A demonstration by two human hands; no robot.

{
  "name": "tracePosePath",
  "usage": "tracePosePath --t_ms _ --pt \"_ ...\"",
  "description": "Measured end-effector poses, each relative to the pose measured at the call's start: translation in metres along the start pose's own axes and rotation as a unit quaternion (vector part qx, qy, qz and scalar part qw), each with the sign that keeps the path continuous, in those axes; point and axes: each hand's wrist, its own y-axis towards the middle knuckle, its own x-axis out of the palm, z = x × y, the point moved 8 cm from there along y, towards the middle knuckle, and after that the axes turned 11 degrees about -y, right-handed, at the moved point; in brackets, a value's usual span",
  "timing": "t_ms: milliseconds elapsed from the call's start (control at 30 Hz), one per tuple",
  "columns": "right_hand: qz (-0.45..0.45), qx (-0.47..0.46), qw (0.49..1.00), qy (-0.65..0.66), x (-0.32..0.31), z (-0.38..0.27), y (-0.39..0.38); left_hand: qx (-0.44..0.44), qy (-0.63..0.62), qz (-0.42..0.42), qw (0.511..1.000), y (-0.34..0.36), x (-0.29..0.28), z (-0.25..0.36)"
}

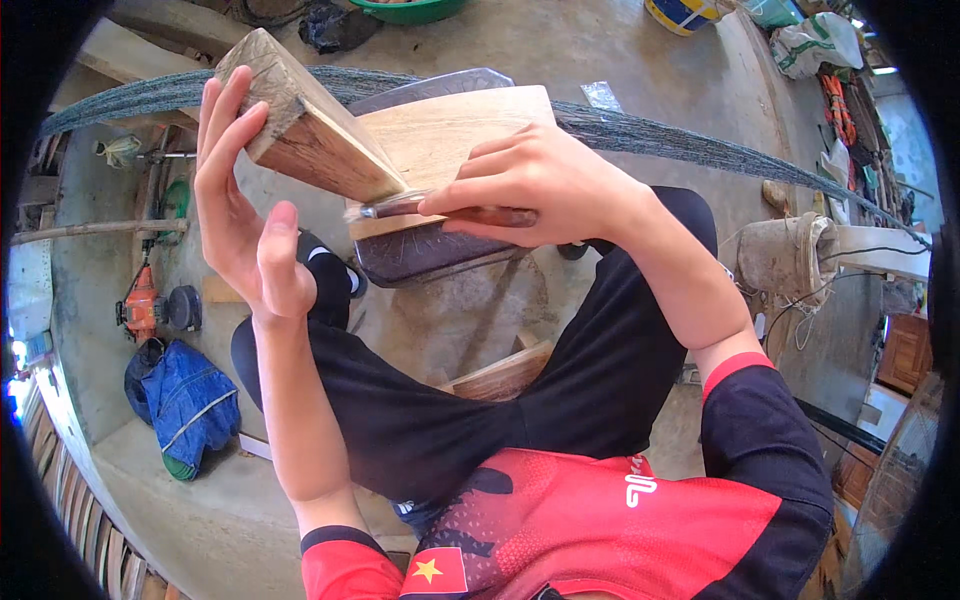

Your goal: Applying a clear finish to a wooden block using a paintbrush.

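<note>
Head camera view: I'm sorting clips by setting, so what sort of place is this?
Likely a home workshop or storage area, judging by the wooden block, the brown-handled tool in the right hand, and the orange machine on the left.

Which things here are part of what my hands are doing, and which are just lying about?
In use:
wooden block against the left hand
brown-handled tool in the right hand
wooden board and dark stand below

Lying about, apparently:
blue bundle
orange machine
green basin
yellow-blue bucket
</note>
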Motion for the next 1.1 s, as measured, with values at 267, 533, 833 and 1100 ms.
tracePosePath --t_ms 267,533,833,1100 --pt "-0.054 0.009 0.997 -0.054 0.019 0.007 -0.004 0.009 0.023 0.047 0.999 0.002 -0.002 -0.002" --pt "0.198 -0.041 0.977 -0.063 -0.054 -0.021 0.005 -0.013 0.066 0.04 0.997 0.015 -0.017 -0.01" --pt "0.232 -0.059 0.965 -0.105 -0.053 -0.03 0.001 -0.035 0.06 0.024 0.997 0.015 -0.014 -0.004" --pt "0.031 0.022 0.998 -0.048 -0.011 -0.013 0.004 -0.047 0.038 0.028 0.998 0.013 -0.015 -0.004"
